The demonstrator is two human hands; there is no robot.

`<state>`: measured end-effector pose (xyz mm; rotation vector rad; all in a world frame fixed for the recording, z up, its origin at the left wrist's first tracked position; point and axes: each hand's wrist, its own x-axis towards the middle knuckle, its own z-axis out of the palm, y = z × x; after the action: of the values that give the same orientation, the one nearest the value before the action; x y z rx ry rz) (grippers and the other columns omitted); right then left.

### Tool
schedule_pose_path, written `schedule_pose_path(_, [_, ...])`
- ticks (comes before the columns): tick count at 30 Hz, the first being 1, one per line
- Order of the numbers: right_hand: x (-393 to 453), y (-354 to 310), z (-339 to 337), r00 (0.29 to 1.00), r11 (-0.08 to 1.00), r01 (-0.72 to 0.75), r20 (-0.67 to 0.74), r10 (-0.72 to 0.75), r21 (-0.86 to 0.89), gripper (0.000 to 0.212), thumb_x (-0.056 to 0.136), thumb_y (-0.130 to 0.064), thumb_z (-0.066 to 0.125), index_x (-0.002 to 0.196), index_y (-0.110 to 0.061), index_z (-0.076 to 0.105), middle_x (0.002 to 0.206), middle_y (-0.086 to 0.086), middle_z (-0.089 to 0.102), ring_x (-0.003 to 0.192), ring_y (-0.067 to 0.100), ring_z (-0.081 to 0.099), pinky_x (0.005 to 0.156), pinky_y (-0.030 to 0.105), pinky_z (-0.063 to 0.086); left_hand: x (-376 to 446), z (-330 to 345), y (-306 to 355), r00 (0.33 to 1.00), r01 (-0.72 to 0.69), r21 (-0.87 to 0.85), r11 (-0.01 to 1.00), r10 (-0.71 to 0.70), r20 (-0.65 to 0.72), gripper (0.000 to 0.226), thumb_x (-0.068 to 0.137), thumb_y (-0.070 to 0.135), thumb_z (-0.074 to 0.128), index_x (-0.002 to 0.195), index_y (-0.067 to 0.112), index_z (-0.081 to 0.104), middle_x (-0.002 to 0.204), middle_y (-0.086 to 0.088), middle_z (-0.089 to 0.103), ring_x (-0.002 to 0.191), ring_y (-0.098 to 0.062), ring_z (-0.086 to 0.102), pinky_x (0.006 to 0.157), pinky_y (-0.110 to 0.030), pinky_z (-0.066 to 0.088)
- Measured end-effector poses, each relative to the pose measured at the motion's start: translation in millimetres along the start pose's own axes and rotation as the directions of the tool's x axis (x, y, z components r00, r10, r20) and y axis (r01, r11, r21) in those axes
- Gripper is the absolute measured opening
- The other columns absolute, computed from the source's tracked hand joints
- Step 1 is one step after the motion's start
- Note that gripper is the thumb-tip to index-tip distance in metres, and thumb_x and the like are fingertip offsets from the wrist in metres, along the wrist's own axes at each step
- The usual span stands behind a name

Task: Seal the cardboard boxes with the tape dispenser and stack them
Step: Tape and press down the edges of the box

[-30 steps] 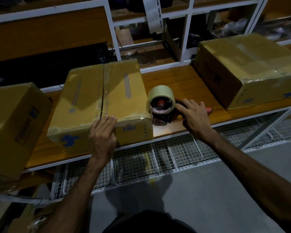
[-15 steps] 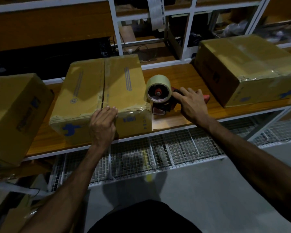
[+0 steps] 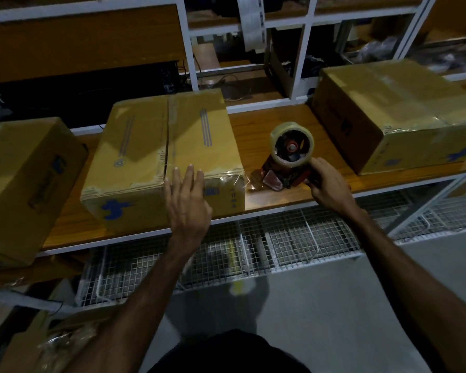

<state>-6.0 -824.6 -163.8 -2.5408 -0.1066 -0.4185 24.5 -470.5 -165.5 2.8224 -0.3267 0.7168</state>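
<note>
Head view: right hand (image 3: 327,188) grips tape dispenser (image 3: 288,160); left hand (image 3: 187,200) flat on box (image 3: 162,160).

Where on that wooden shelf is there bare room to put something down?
Bare wood shows behind the tape dispenser, between the middle box and the right box. A narrower gap lies between the left box and the middle box. The front edge by both hands is crowded.
</note>
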Motion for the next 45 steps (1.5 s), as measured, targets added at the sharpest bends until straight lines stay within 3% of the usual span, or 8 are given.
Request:
schedule_pose_path(4, [-3,2,4,1.0,0.999,-0.031,-0.004,0.031,0.021,0.05,0.094,-0.005,0.072,0.139,-0.018,0.056,0.115,0.005,0.061,0.107,0.027,0.059,0.086,0.057,0.054,16,-5,42,0.995,-0.08,-0.008,0.997,0.08,0.068,0.068,0.091,0.013,0.068,0.155,0.023,0.048,0.171,-0.01,0.027,0.161,-0.033,0.014,0.127,-0.058,0.019])
schedule_pose_path(8, [-6,2,4,1.0,1.0,-0.011,0.01,0.011,0.02,0.052,0.094,-0.007,0.072,0.141,-0.02,0.055,0.114,0.005,0.06,0.105,0.027,0.059,0.086,0.059,0.054,35,4,60,0.94,-0.31,-0.067,0.948,0.316,0.125,0.052,0.1,0.016,0.067,0.15,0.024,0.054,0.163,-0.006,0.044,0.154,-0.031,0.034,0.125,-0.054,0.03])
schedule_pose_path(14, [-6,-4,-5,0.997,0.982,0.077,0.005,-0.077,-0.174,0.042,0.095,-0.007,0.071,0.132,-0.018,0.056,0.112,0.004,0.057,0.098,0.029,0.059,0.073,0.046,0.05,41,15,46,0.887,-0.451,-0.058,0.891,0.454,0.082,0.04,0.106,0.025,0.059,0.146,0.018,0.06,0.154,-0.007,0.056,0.142,-0.033,0.051,0.118,-0.055,0.041])
schedule_pose_path(17, [-1,-7,-11,0.988,0.936,0.157,0.034,-0.154,-0.314,0.047,0.093,-0.007,0.07,0.132,-0.023,0.051,0.109,0.003,0.053,0.094,0.026,0.054,0.071,0.038,0.036,41,18,43,0.877,-0.477,-0.045,0.878,0.478,0.046,0.039,0.106,0.024,0.059,0.144,0.016,0.062,0.152,-0.008,0.058,0.141,-0.034,0.052,0.116,-0.056,0.042])
schedule_pose_path(23, [2,-31,-5,0.991,0.845,0.133,0.054,-0.123,-0.518,0.054,0.095,-0.009,0.064,0.142,-0.029,0.048,0.12,0.008,0.054,0.105,0.028,0.055,0.085,0.046,0.043,40,24,41,0.876,-0.481,-0.057,0.875,0.482,0.019,0.037,0.107,0.029,0.05,0.138,0.016,0.067,0.149,-0.008,0.06,0.14,-0.036,0.054,0.116,-0.057,0.041])
schedule_pose_path(31, [1,-48,4,0.993,0.823,0.09,-0.019,-0.121,-0.561,0.053,0.089,-0.001,0.061,0.136,-0.023,0.05,0.114,0.012,0.053,0.098,0.033,0.055,0.081,0.049,0.045,39,32,44,0.886,-0.463,-0.086,0.882,0.457,-0.077,0.038,0.105,0.03,0.044,0.123,0.018,0.075,0.138,-0.004,0.069,0.133,-0.036,0.06,0.112,-0.057,0.043])
schedule_pose_path(42, [6,-58,5,0.996,0.799,0.04,-0.042,-0.082,-0.6,0.05,0.09,-0.008,0.049,0.137,-0.024,0.051,0.117,0.012,0.055,0.102,0.034,0.055,0.087,0.052,0.044,39,36,46,0.903,-0.428,-0.078,0.901,0.423,-0.072,0.035,0.108,0.031,0.047,0.129,0.02,0.073,0.141,-0.002,0.068,0.135,-0.033,0.059,0.114,-0.055,0.041])
schedule_pose_path(45, [7,-59,7,0.997,0.799,0.03,-0.043,-0.07,-0.601,0.05,0.091,-0.007,0.054,0.138,-0.025,0.05,0.119,0.012,0.055,0.105,0.034,0.055,0.088,0.053,0.045,38,34,48,0.908,-0.418,-0.097,0.903,0.41,-0.091,0.033,0.107,0.03,0.051,0.127,0.019,0.074,0.138,-0.002,0.069,0.133,-0.034,0.06,0.113,-0.056,0.042])
